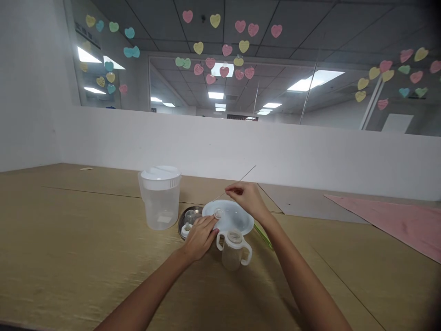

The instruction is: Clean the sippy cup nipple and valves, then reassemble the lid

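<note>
My left hand point(200, 236) has its fingers closed at the near left edge of a white basin point(246, 225). At its fingertips is a small clear round piece point(218, 214), perhaps a bottle nipple. Above the basin's far side, my right hand point(246, 197) pinches a long thin rod point(248, 172), like a fine straw brush. The rod slants, its lower end near the basin's far left rim. A clear baby bottle point(231, 257) with two white handles stands upright and uncapped in front of the basin. A metal tray point(179, 227) beside my left hand holds a clear cover point(189, 216) and a white cap piece point(186, 229).
A translucent pitcher point(161, 207) with a white lid stands left of the tray. Behind my right forearm lies a green strip-like handle point(263, 236). A pink cloth point(396, 220) covers the table's right side. A white wall point(213, 142) and window close off the back.
</note>
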Motion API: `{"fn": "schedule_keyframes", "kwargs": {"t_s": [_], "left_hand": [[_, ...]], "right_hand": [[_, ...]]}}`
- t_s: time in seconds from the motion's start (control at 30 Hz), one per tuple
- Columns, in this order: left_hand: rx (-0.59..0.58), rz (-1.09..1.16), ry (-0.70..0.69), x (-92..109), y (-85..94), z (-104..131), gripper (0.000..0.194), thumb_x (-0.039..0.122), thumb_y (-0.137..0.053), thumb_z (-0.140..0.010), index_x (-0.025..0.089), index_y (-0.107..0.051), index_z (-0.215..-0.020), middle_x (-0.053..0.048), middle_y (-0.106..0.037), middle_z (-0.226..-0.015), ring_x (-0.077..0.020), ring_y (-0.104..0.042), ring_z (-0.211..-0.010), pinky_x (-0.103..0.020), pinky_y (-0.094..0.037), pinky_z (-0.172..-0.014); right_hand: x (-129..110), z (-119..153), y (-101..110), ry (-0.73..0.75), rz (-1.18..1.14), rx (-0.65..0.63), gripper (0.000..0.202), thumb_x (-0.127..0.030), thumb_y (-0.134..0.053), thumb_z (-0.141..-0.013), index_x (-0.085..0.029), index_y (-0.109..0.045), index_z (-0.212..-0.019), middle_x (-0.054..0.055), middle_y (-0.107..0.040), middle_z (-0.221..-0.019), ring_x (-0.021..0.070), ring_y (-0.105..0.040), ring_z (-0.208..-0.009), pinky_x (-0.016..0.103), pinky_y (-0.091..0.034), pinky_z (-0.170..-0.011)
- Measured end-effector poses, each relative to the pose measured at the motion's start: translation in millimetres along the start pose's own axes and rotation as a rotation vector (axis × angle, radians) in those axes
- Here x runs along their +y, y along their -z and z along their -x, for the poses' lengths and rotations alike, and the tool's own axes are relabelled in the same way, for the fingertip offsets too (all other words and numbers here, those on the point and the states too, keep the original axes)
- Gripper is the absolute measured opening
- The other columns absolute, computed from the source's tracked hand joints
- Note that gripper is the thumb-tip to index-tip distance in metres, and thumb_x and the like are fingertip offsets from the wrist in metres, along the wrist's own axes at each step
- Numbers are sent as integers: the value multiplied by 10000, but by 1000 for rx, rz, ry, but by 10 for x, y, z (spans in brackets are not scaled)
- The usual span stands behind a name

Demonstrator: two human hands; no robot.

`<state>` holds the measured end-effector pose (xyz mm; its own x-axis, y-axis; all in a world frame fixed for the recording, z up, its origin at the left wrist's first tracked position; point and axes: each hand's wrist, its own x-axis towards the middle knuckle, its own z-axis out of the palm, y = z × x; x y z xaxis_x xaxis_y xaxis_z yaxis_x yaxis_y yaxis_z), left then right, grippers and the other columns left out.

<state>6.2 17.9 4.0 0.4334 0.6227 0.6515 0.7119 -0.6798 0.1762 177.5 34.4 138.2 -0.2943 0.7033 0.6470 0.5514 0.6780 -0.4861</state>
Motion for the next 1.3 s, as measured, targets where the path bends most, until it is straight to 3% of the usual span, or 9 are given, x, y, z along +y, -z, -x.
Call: {"fn": "schedule_keyframes", "kwargs": {"t_s": [0.2,0.87,1.3], "left_hand": [[-7,-14,13,10,8,1,350,286,-336,-922,169,-437,-1237,-84,-504,-1254,-216,-444,-1139,-396,-357,-944],[-16,-23,-23,0,-4,-3,366,268,-322,-923,184,-391,-1273,-73,-485,-1276,-210,-430,-1159,-397,-347,-952],[-21,-26,-20,19,19,1,358,269,-330,-924,171,-394,-1263,-75,-491,-1267,-210,-433,-1147,-391,-340,-948]], "right_hand": [[-41,27,67,-22,59,-150,135,-126,-569,-707,-148,-691,-761,42,-685,-768,142,-633,-702,212,-485,-631],[-39,42,-23,47,293,-176,237,-72,-502,-700,-175,-705,-766,27,-684,-730,136,-610,-679,202,-428,-612],[-108,57,-3,33,301,-195,243,-68,-490,-707,-172,-701,-768,23,-684,-744,130,-606,-686,196,-420,-614]]}}
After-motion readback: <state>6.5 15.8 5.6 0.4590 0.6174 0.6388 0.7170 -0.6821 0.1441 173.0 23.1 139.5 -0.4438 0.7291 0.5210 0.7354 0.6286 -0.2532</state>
